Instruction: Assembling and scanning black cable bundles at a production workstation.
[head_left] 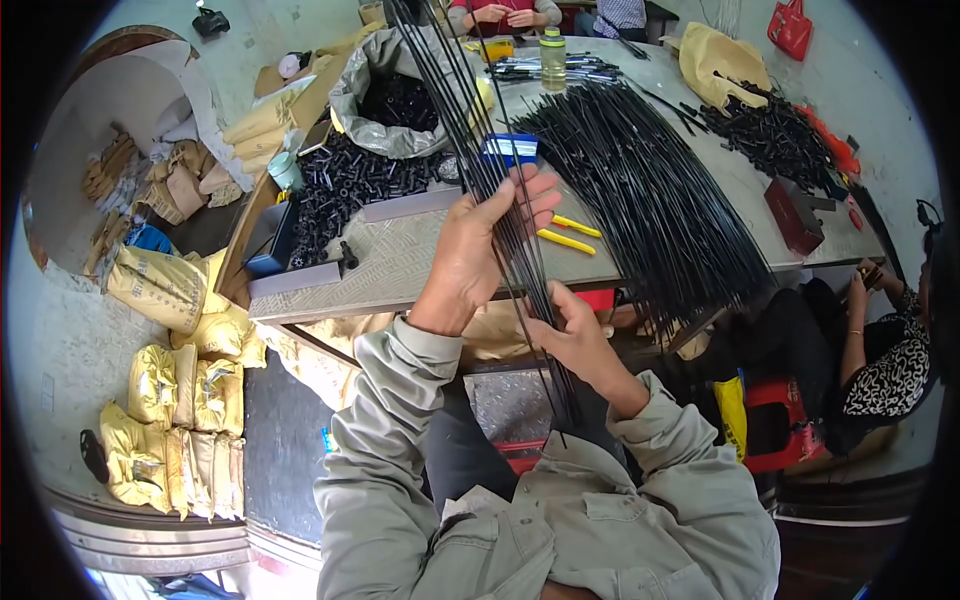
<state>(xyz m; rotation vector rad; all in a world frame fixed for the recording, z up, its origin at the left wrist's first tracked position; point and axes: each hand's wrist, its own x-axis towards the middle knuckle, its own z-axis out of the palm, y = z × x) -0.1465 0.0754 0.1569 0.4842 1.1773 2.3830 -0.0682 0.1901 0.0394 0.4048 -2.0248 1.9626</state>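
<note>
Rods [500, 190], thin, light and whippy, sit clenched in left hand [478, 255] and right hand [575, 340], best gripped mid-length, above the worktop [400, 260].

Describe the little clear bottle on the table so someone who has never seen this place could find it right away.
Start at the long grey table and go to its far end, behind the big fan of thin black rods. The bottle stands upright there beside a small bunch of rods. It is the only upright, see-through thing there, holding pale yellowish liquid under a green cap.
</note>
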